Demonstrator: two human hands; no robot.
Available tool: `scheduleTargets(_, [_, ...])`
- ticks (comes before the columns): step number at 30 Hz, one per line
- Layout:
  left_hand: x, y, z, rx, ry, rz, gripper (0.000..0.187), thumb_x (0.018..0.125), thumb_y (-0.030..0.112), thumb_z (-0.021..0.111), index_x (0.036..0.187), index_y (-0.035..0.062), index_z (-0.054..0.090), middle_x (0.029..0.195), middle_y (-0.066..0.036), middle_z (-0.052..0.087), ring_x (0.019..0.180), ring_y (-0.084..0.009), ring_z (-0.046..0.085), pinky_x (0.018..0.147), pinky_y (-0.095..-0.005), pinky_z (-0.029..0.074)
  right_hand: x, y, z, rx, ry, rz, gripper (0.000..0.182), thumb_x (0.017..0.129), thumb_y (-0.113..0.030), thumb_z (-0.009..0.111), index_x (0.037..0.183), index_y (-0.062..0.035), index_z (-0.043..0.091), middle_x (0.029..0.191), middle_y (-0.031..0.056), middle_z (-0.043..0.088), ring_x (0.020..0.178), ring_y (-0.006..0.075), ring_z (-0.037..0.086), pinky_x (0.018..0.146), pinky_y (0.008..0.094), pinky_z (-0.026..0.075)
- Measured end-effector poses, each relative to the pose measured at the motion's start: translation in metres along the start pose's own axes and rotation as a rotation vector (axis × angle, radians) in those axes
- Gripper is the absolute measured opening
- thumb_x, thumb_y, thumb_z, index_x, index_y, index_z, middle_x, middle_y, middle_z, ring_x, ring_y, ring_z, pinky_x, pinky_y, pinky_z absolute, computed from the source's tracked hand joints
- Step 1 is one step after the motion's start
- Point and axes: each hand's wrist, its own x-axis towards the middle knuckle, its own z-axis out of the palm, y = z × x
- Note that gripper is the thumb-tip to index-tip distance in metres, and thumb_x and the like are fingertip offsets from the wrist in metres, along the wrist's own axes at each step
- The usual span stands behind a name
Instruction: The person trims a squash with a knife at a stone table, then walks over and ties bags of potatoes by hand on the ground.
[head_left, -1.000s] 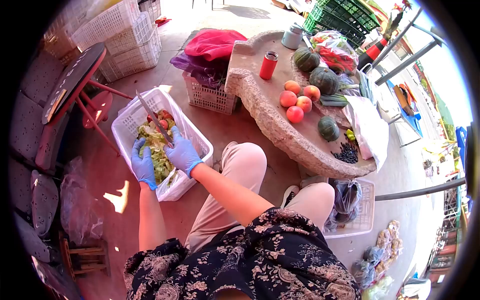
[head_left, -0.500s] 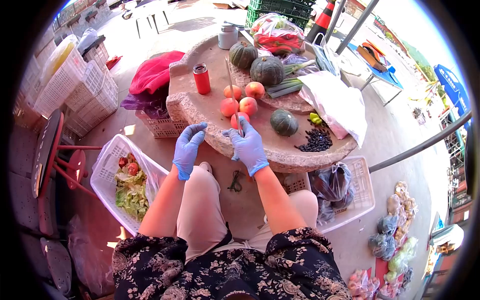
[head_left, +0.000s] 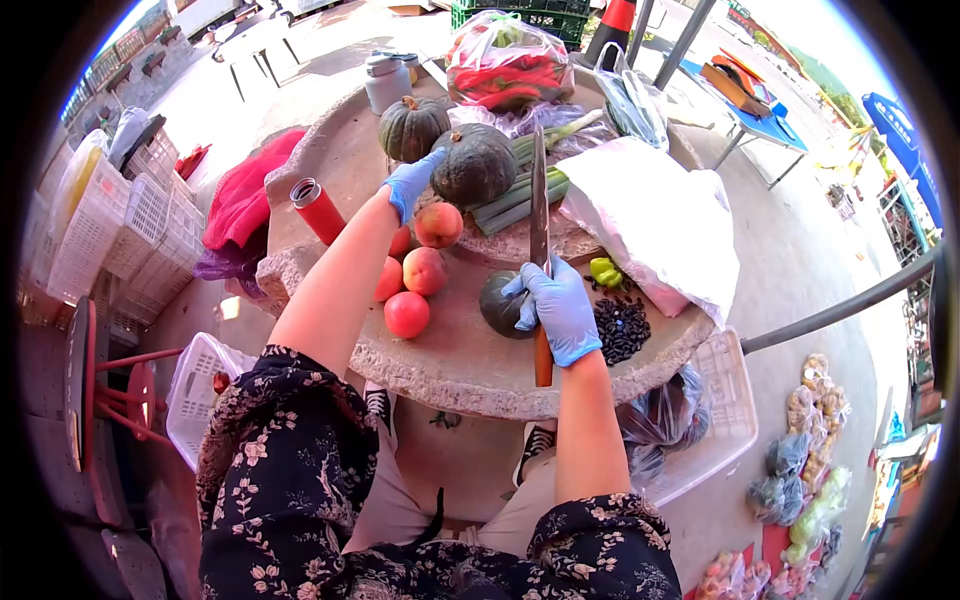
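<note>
My left hand (head_left: 412,186), in a blue glove, reaches far across the stone table (head_left: 450,370). Its outstretched fingers rest against the left side of a large dark green pumpkin (head_left: 475,168). In my right hand (head_left: 566,315), also gloved, is a knife (head_left: 540,215), held near the top of its wooden handle with the blade pointing away from me. A smaller green pumpkin (head_left: 498,305) sits just left of that hand, partly covered by its fingers. Another pumpkin (head_left: 413,130) stands behind my left hand. Several peaches (head_left: 425,270) lie under and beside my left forearm.
A red bottle (head_left: 318,212) stands at the table's left. Leeks (head_left: 510,205), a white bag (head_left: 655,215) and a bag of red peppers (head_left: 508,65) lie at the back and right. Green peppers (head_left: 605,272) and small black pieces (head_left: 622,330) are near the right edge. Crates (head_left: 200,390) flank my legs.
My left hand has gone from above my lap forward to the large pumpkin. My right hand has moved right with the knife, whose blade now shows broadside. My body leans closer to the table.
</note>
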Motion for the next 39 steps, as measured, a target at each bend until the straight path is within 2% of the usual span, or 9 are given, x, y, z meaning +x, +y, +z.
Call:
scheduleTargets(3, [0.013, 0.01, 0.016, -0.049, 0.015, -0.132, 0.066, 0.078, 0.049, 0.064, 0.124, 0.004, 0.05, 0.117, -0.009, 0.057, 0.103, -0.0164, 0.057, 0.09, -0.0282, 0.044, 0.013, 0.007, -0.018, 0.062, -0.004, 0.022, 0.031, 0.089, -0.011, 0.047, 0.114, 0.0062, 0.04, 0.067, 0.0103, 0.06, 0.036, 0.0097, 0.046, 0.034, 0.0225, 0.038])
scheduleTargets(7, [-0.001, 0.025, 0.041, -0.047, -0.01, -0.106, 0.08, 0.074, 0.059, 0.062, 0.126, -0.0002, 0.048, 0.122, -0.011, 0.054, 0.111, -0.0211, 0.05, 0.095, -0.0267, 0.037, 0.023, 0.005, -0.045, 0.043, -0.009, 0.048, 0.029, 0.089, -0.012, 0.047, 0.112, 0.006, 0.04, 0.067, 0.0107, 0.059, 0.035, 0.0104, 0.046, 0.034, 0.0225, 0.038])
scheduleTargets(11, [-0.012, 0.031, 0.057, 0.255, 0.106, -0.049, 0.078, 0.072, 0.053, 0.068, 0.115, -0.0097, 0.053, 0.112, -0.015, 0.058, 0.102, -0.0179, 0.055, 0.088, -0.0282, 0.042, 0.034, 0.006, -0.062, -0.008, 0.098, 0.017, 0.044, 0.089, -0.012, 0.046, 0.125, 0.0095, 0.034, 0.069, 0.01, 0.061, 0.037, 0.009, 0.045, 0.035, 0.0222, 0.04])
scheduleTargets(15, [-0.025, 0.011, 0.082, 0.328, 0.167, 0.379, 0.095, 0.063, 0.04, 0.079, 0.127, -0.0139, 0.033, 0.122, -0.021, 0.047, 0.111, -0.0263, 0.048, 0.093, -0.032, 0.039, 0.04, -0.002, -0.071, -0.059, 0.142, -0.039, 0.055, 0.089, -0.013, 0.046, 0.134, 0.0084, 0.023, 0.07, 0.009, 0.062, 0.038, 0.0082, 0.046, 0.036, 0.0219, 0.04])
scheduleTargets(16, [-0.029, 0.004, 0.087, 0.477, 0.231, 0.497, 0.094, 0.067, 0.031, 0.079, 0.135, -0.0029, 0.024, 0.122, -0.016, 0.047, 0.112, -0.0229, 0.047, 0.096, -0.0309, 0.037, 0.042, -0.002, -0.073, -0.071, 0.172, -0.048, 0.054, 0.089, -0.012, 0.046, 0.134, 0.0078, 0.024, 0.072, 0.0095, 0.063, 0.038, 0.0087, 0.046, 0.036, 0.0225, 0.041])
scheduleTargets(20, [-0.085, 0.023, 0.111, 0.6, 0.06, 0.718, 0.098, 0.054, 0.024, 0.081, 0.135, 0.0066, 0.029, 0.133, -0.017, 0.033, 0.124, -0.0317, 0.033, 0.105, -0.037, 0.025, 0.047, -0.001, -0.075, -0.126, 0.279, -0.096, 0.052, 0.088, -0.013, 0.046, 0.133, 0.0067, 0.027, 0.079, 0.0125, 0.063, 0.042, 0.0113, 0.05, 0.037, 0.0252, 0.045])
scheduleTargets(27, [-0.099, 0.022, 0.128, 0.746, -0.086, 1.088, 0.093, 0.044, 0.023, 0.081, 0.127, 0.0134, 0.039, 0.129, -0.018, 0.038, 0.121, -0.0355, 0.036, 0.103, -0.0418, 0.028, 0.052, 0.017, -0.083, -0.183, 0.391, -0.053, 0.052, 0.089, -0.015, 0.047, 0.132, 0.0077, 0.029, 0.076, 0.0075, 0.053, 0.045, 0.015, 0.054, 0.04, 0.0302, 0.049])
scheduleTargets(32, [-0.083, 0.006, 0.109, 0.659, -0.043, 0.814, 0.114, 0.044, 0.036, 0.087, 0.135, 0.0042, 0.026, 0.13, -0.017, 0.036, 0.121, -0.0321, 0.038, 0.105, -0.0385, 0.028, 0.061, 0.015, -0.077, 0.002, 0.301, -0.047, 0.049, 0.089, -0.013, 0.046, 0.132, 0.0052, 0.031, 0.074, 0.006, 0.05, 0.042, 0.0125, 0.05, 0.039, 0.0289, 0.048])
scheduleTargets(39, [-0.079, 0.003, 0.109, 0.299, -0.304, 0.664, 0.117, 0.045, 0.023, 0.089, 0.136, 0.0049, 0.017, 0.132, -0.011, 0.033, 0.123, -0.0219, 0.034, 0.105, -0.0339, 0.027, 0.071, 0.026, -0.074, 0.077, 0.315, -0.082, 0.038, 0.087, -0.007, 0.044, 0.123, 0.0044, 0.039, 0.075, 0.0078, 0.051, 0.041, 0.012, 0.048, 0.039, 0.0276, 0.047])
